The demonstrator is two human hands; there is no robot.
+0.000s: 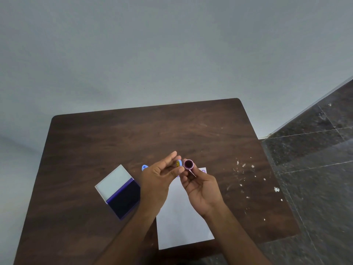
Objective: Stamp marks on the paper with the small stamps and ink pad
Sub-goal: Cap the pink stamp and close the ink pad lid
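Stamps are up in both hands over the far end of the paper, which lies on the desk in front of the person. In the one head view, the left hand pinches a small blue cap with a yellow smiley on it between thumb and fingertips, the other fingers stretched out. The right hand curls its fingers round a pink stamp, turned so its dark round face looks toward the camera. Cap and stamp sit just beside each other, so I judge the cap is either just off or about to go back on; which one cannot be told. Left of the hands the ink pad lies open, lid folded back, the dark pad bare and near enough for a quick dab. A second blue stamp rests on the desk behind the left hand. A few purple marks already show at the paper's far edge, partly hidden by the hands. White specks dot the desk at the right, well apart from the paper, and nothing blocks the way to the pad.
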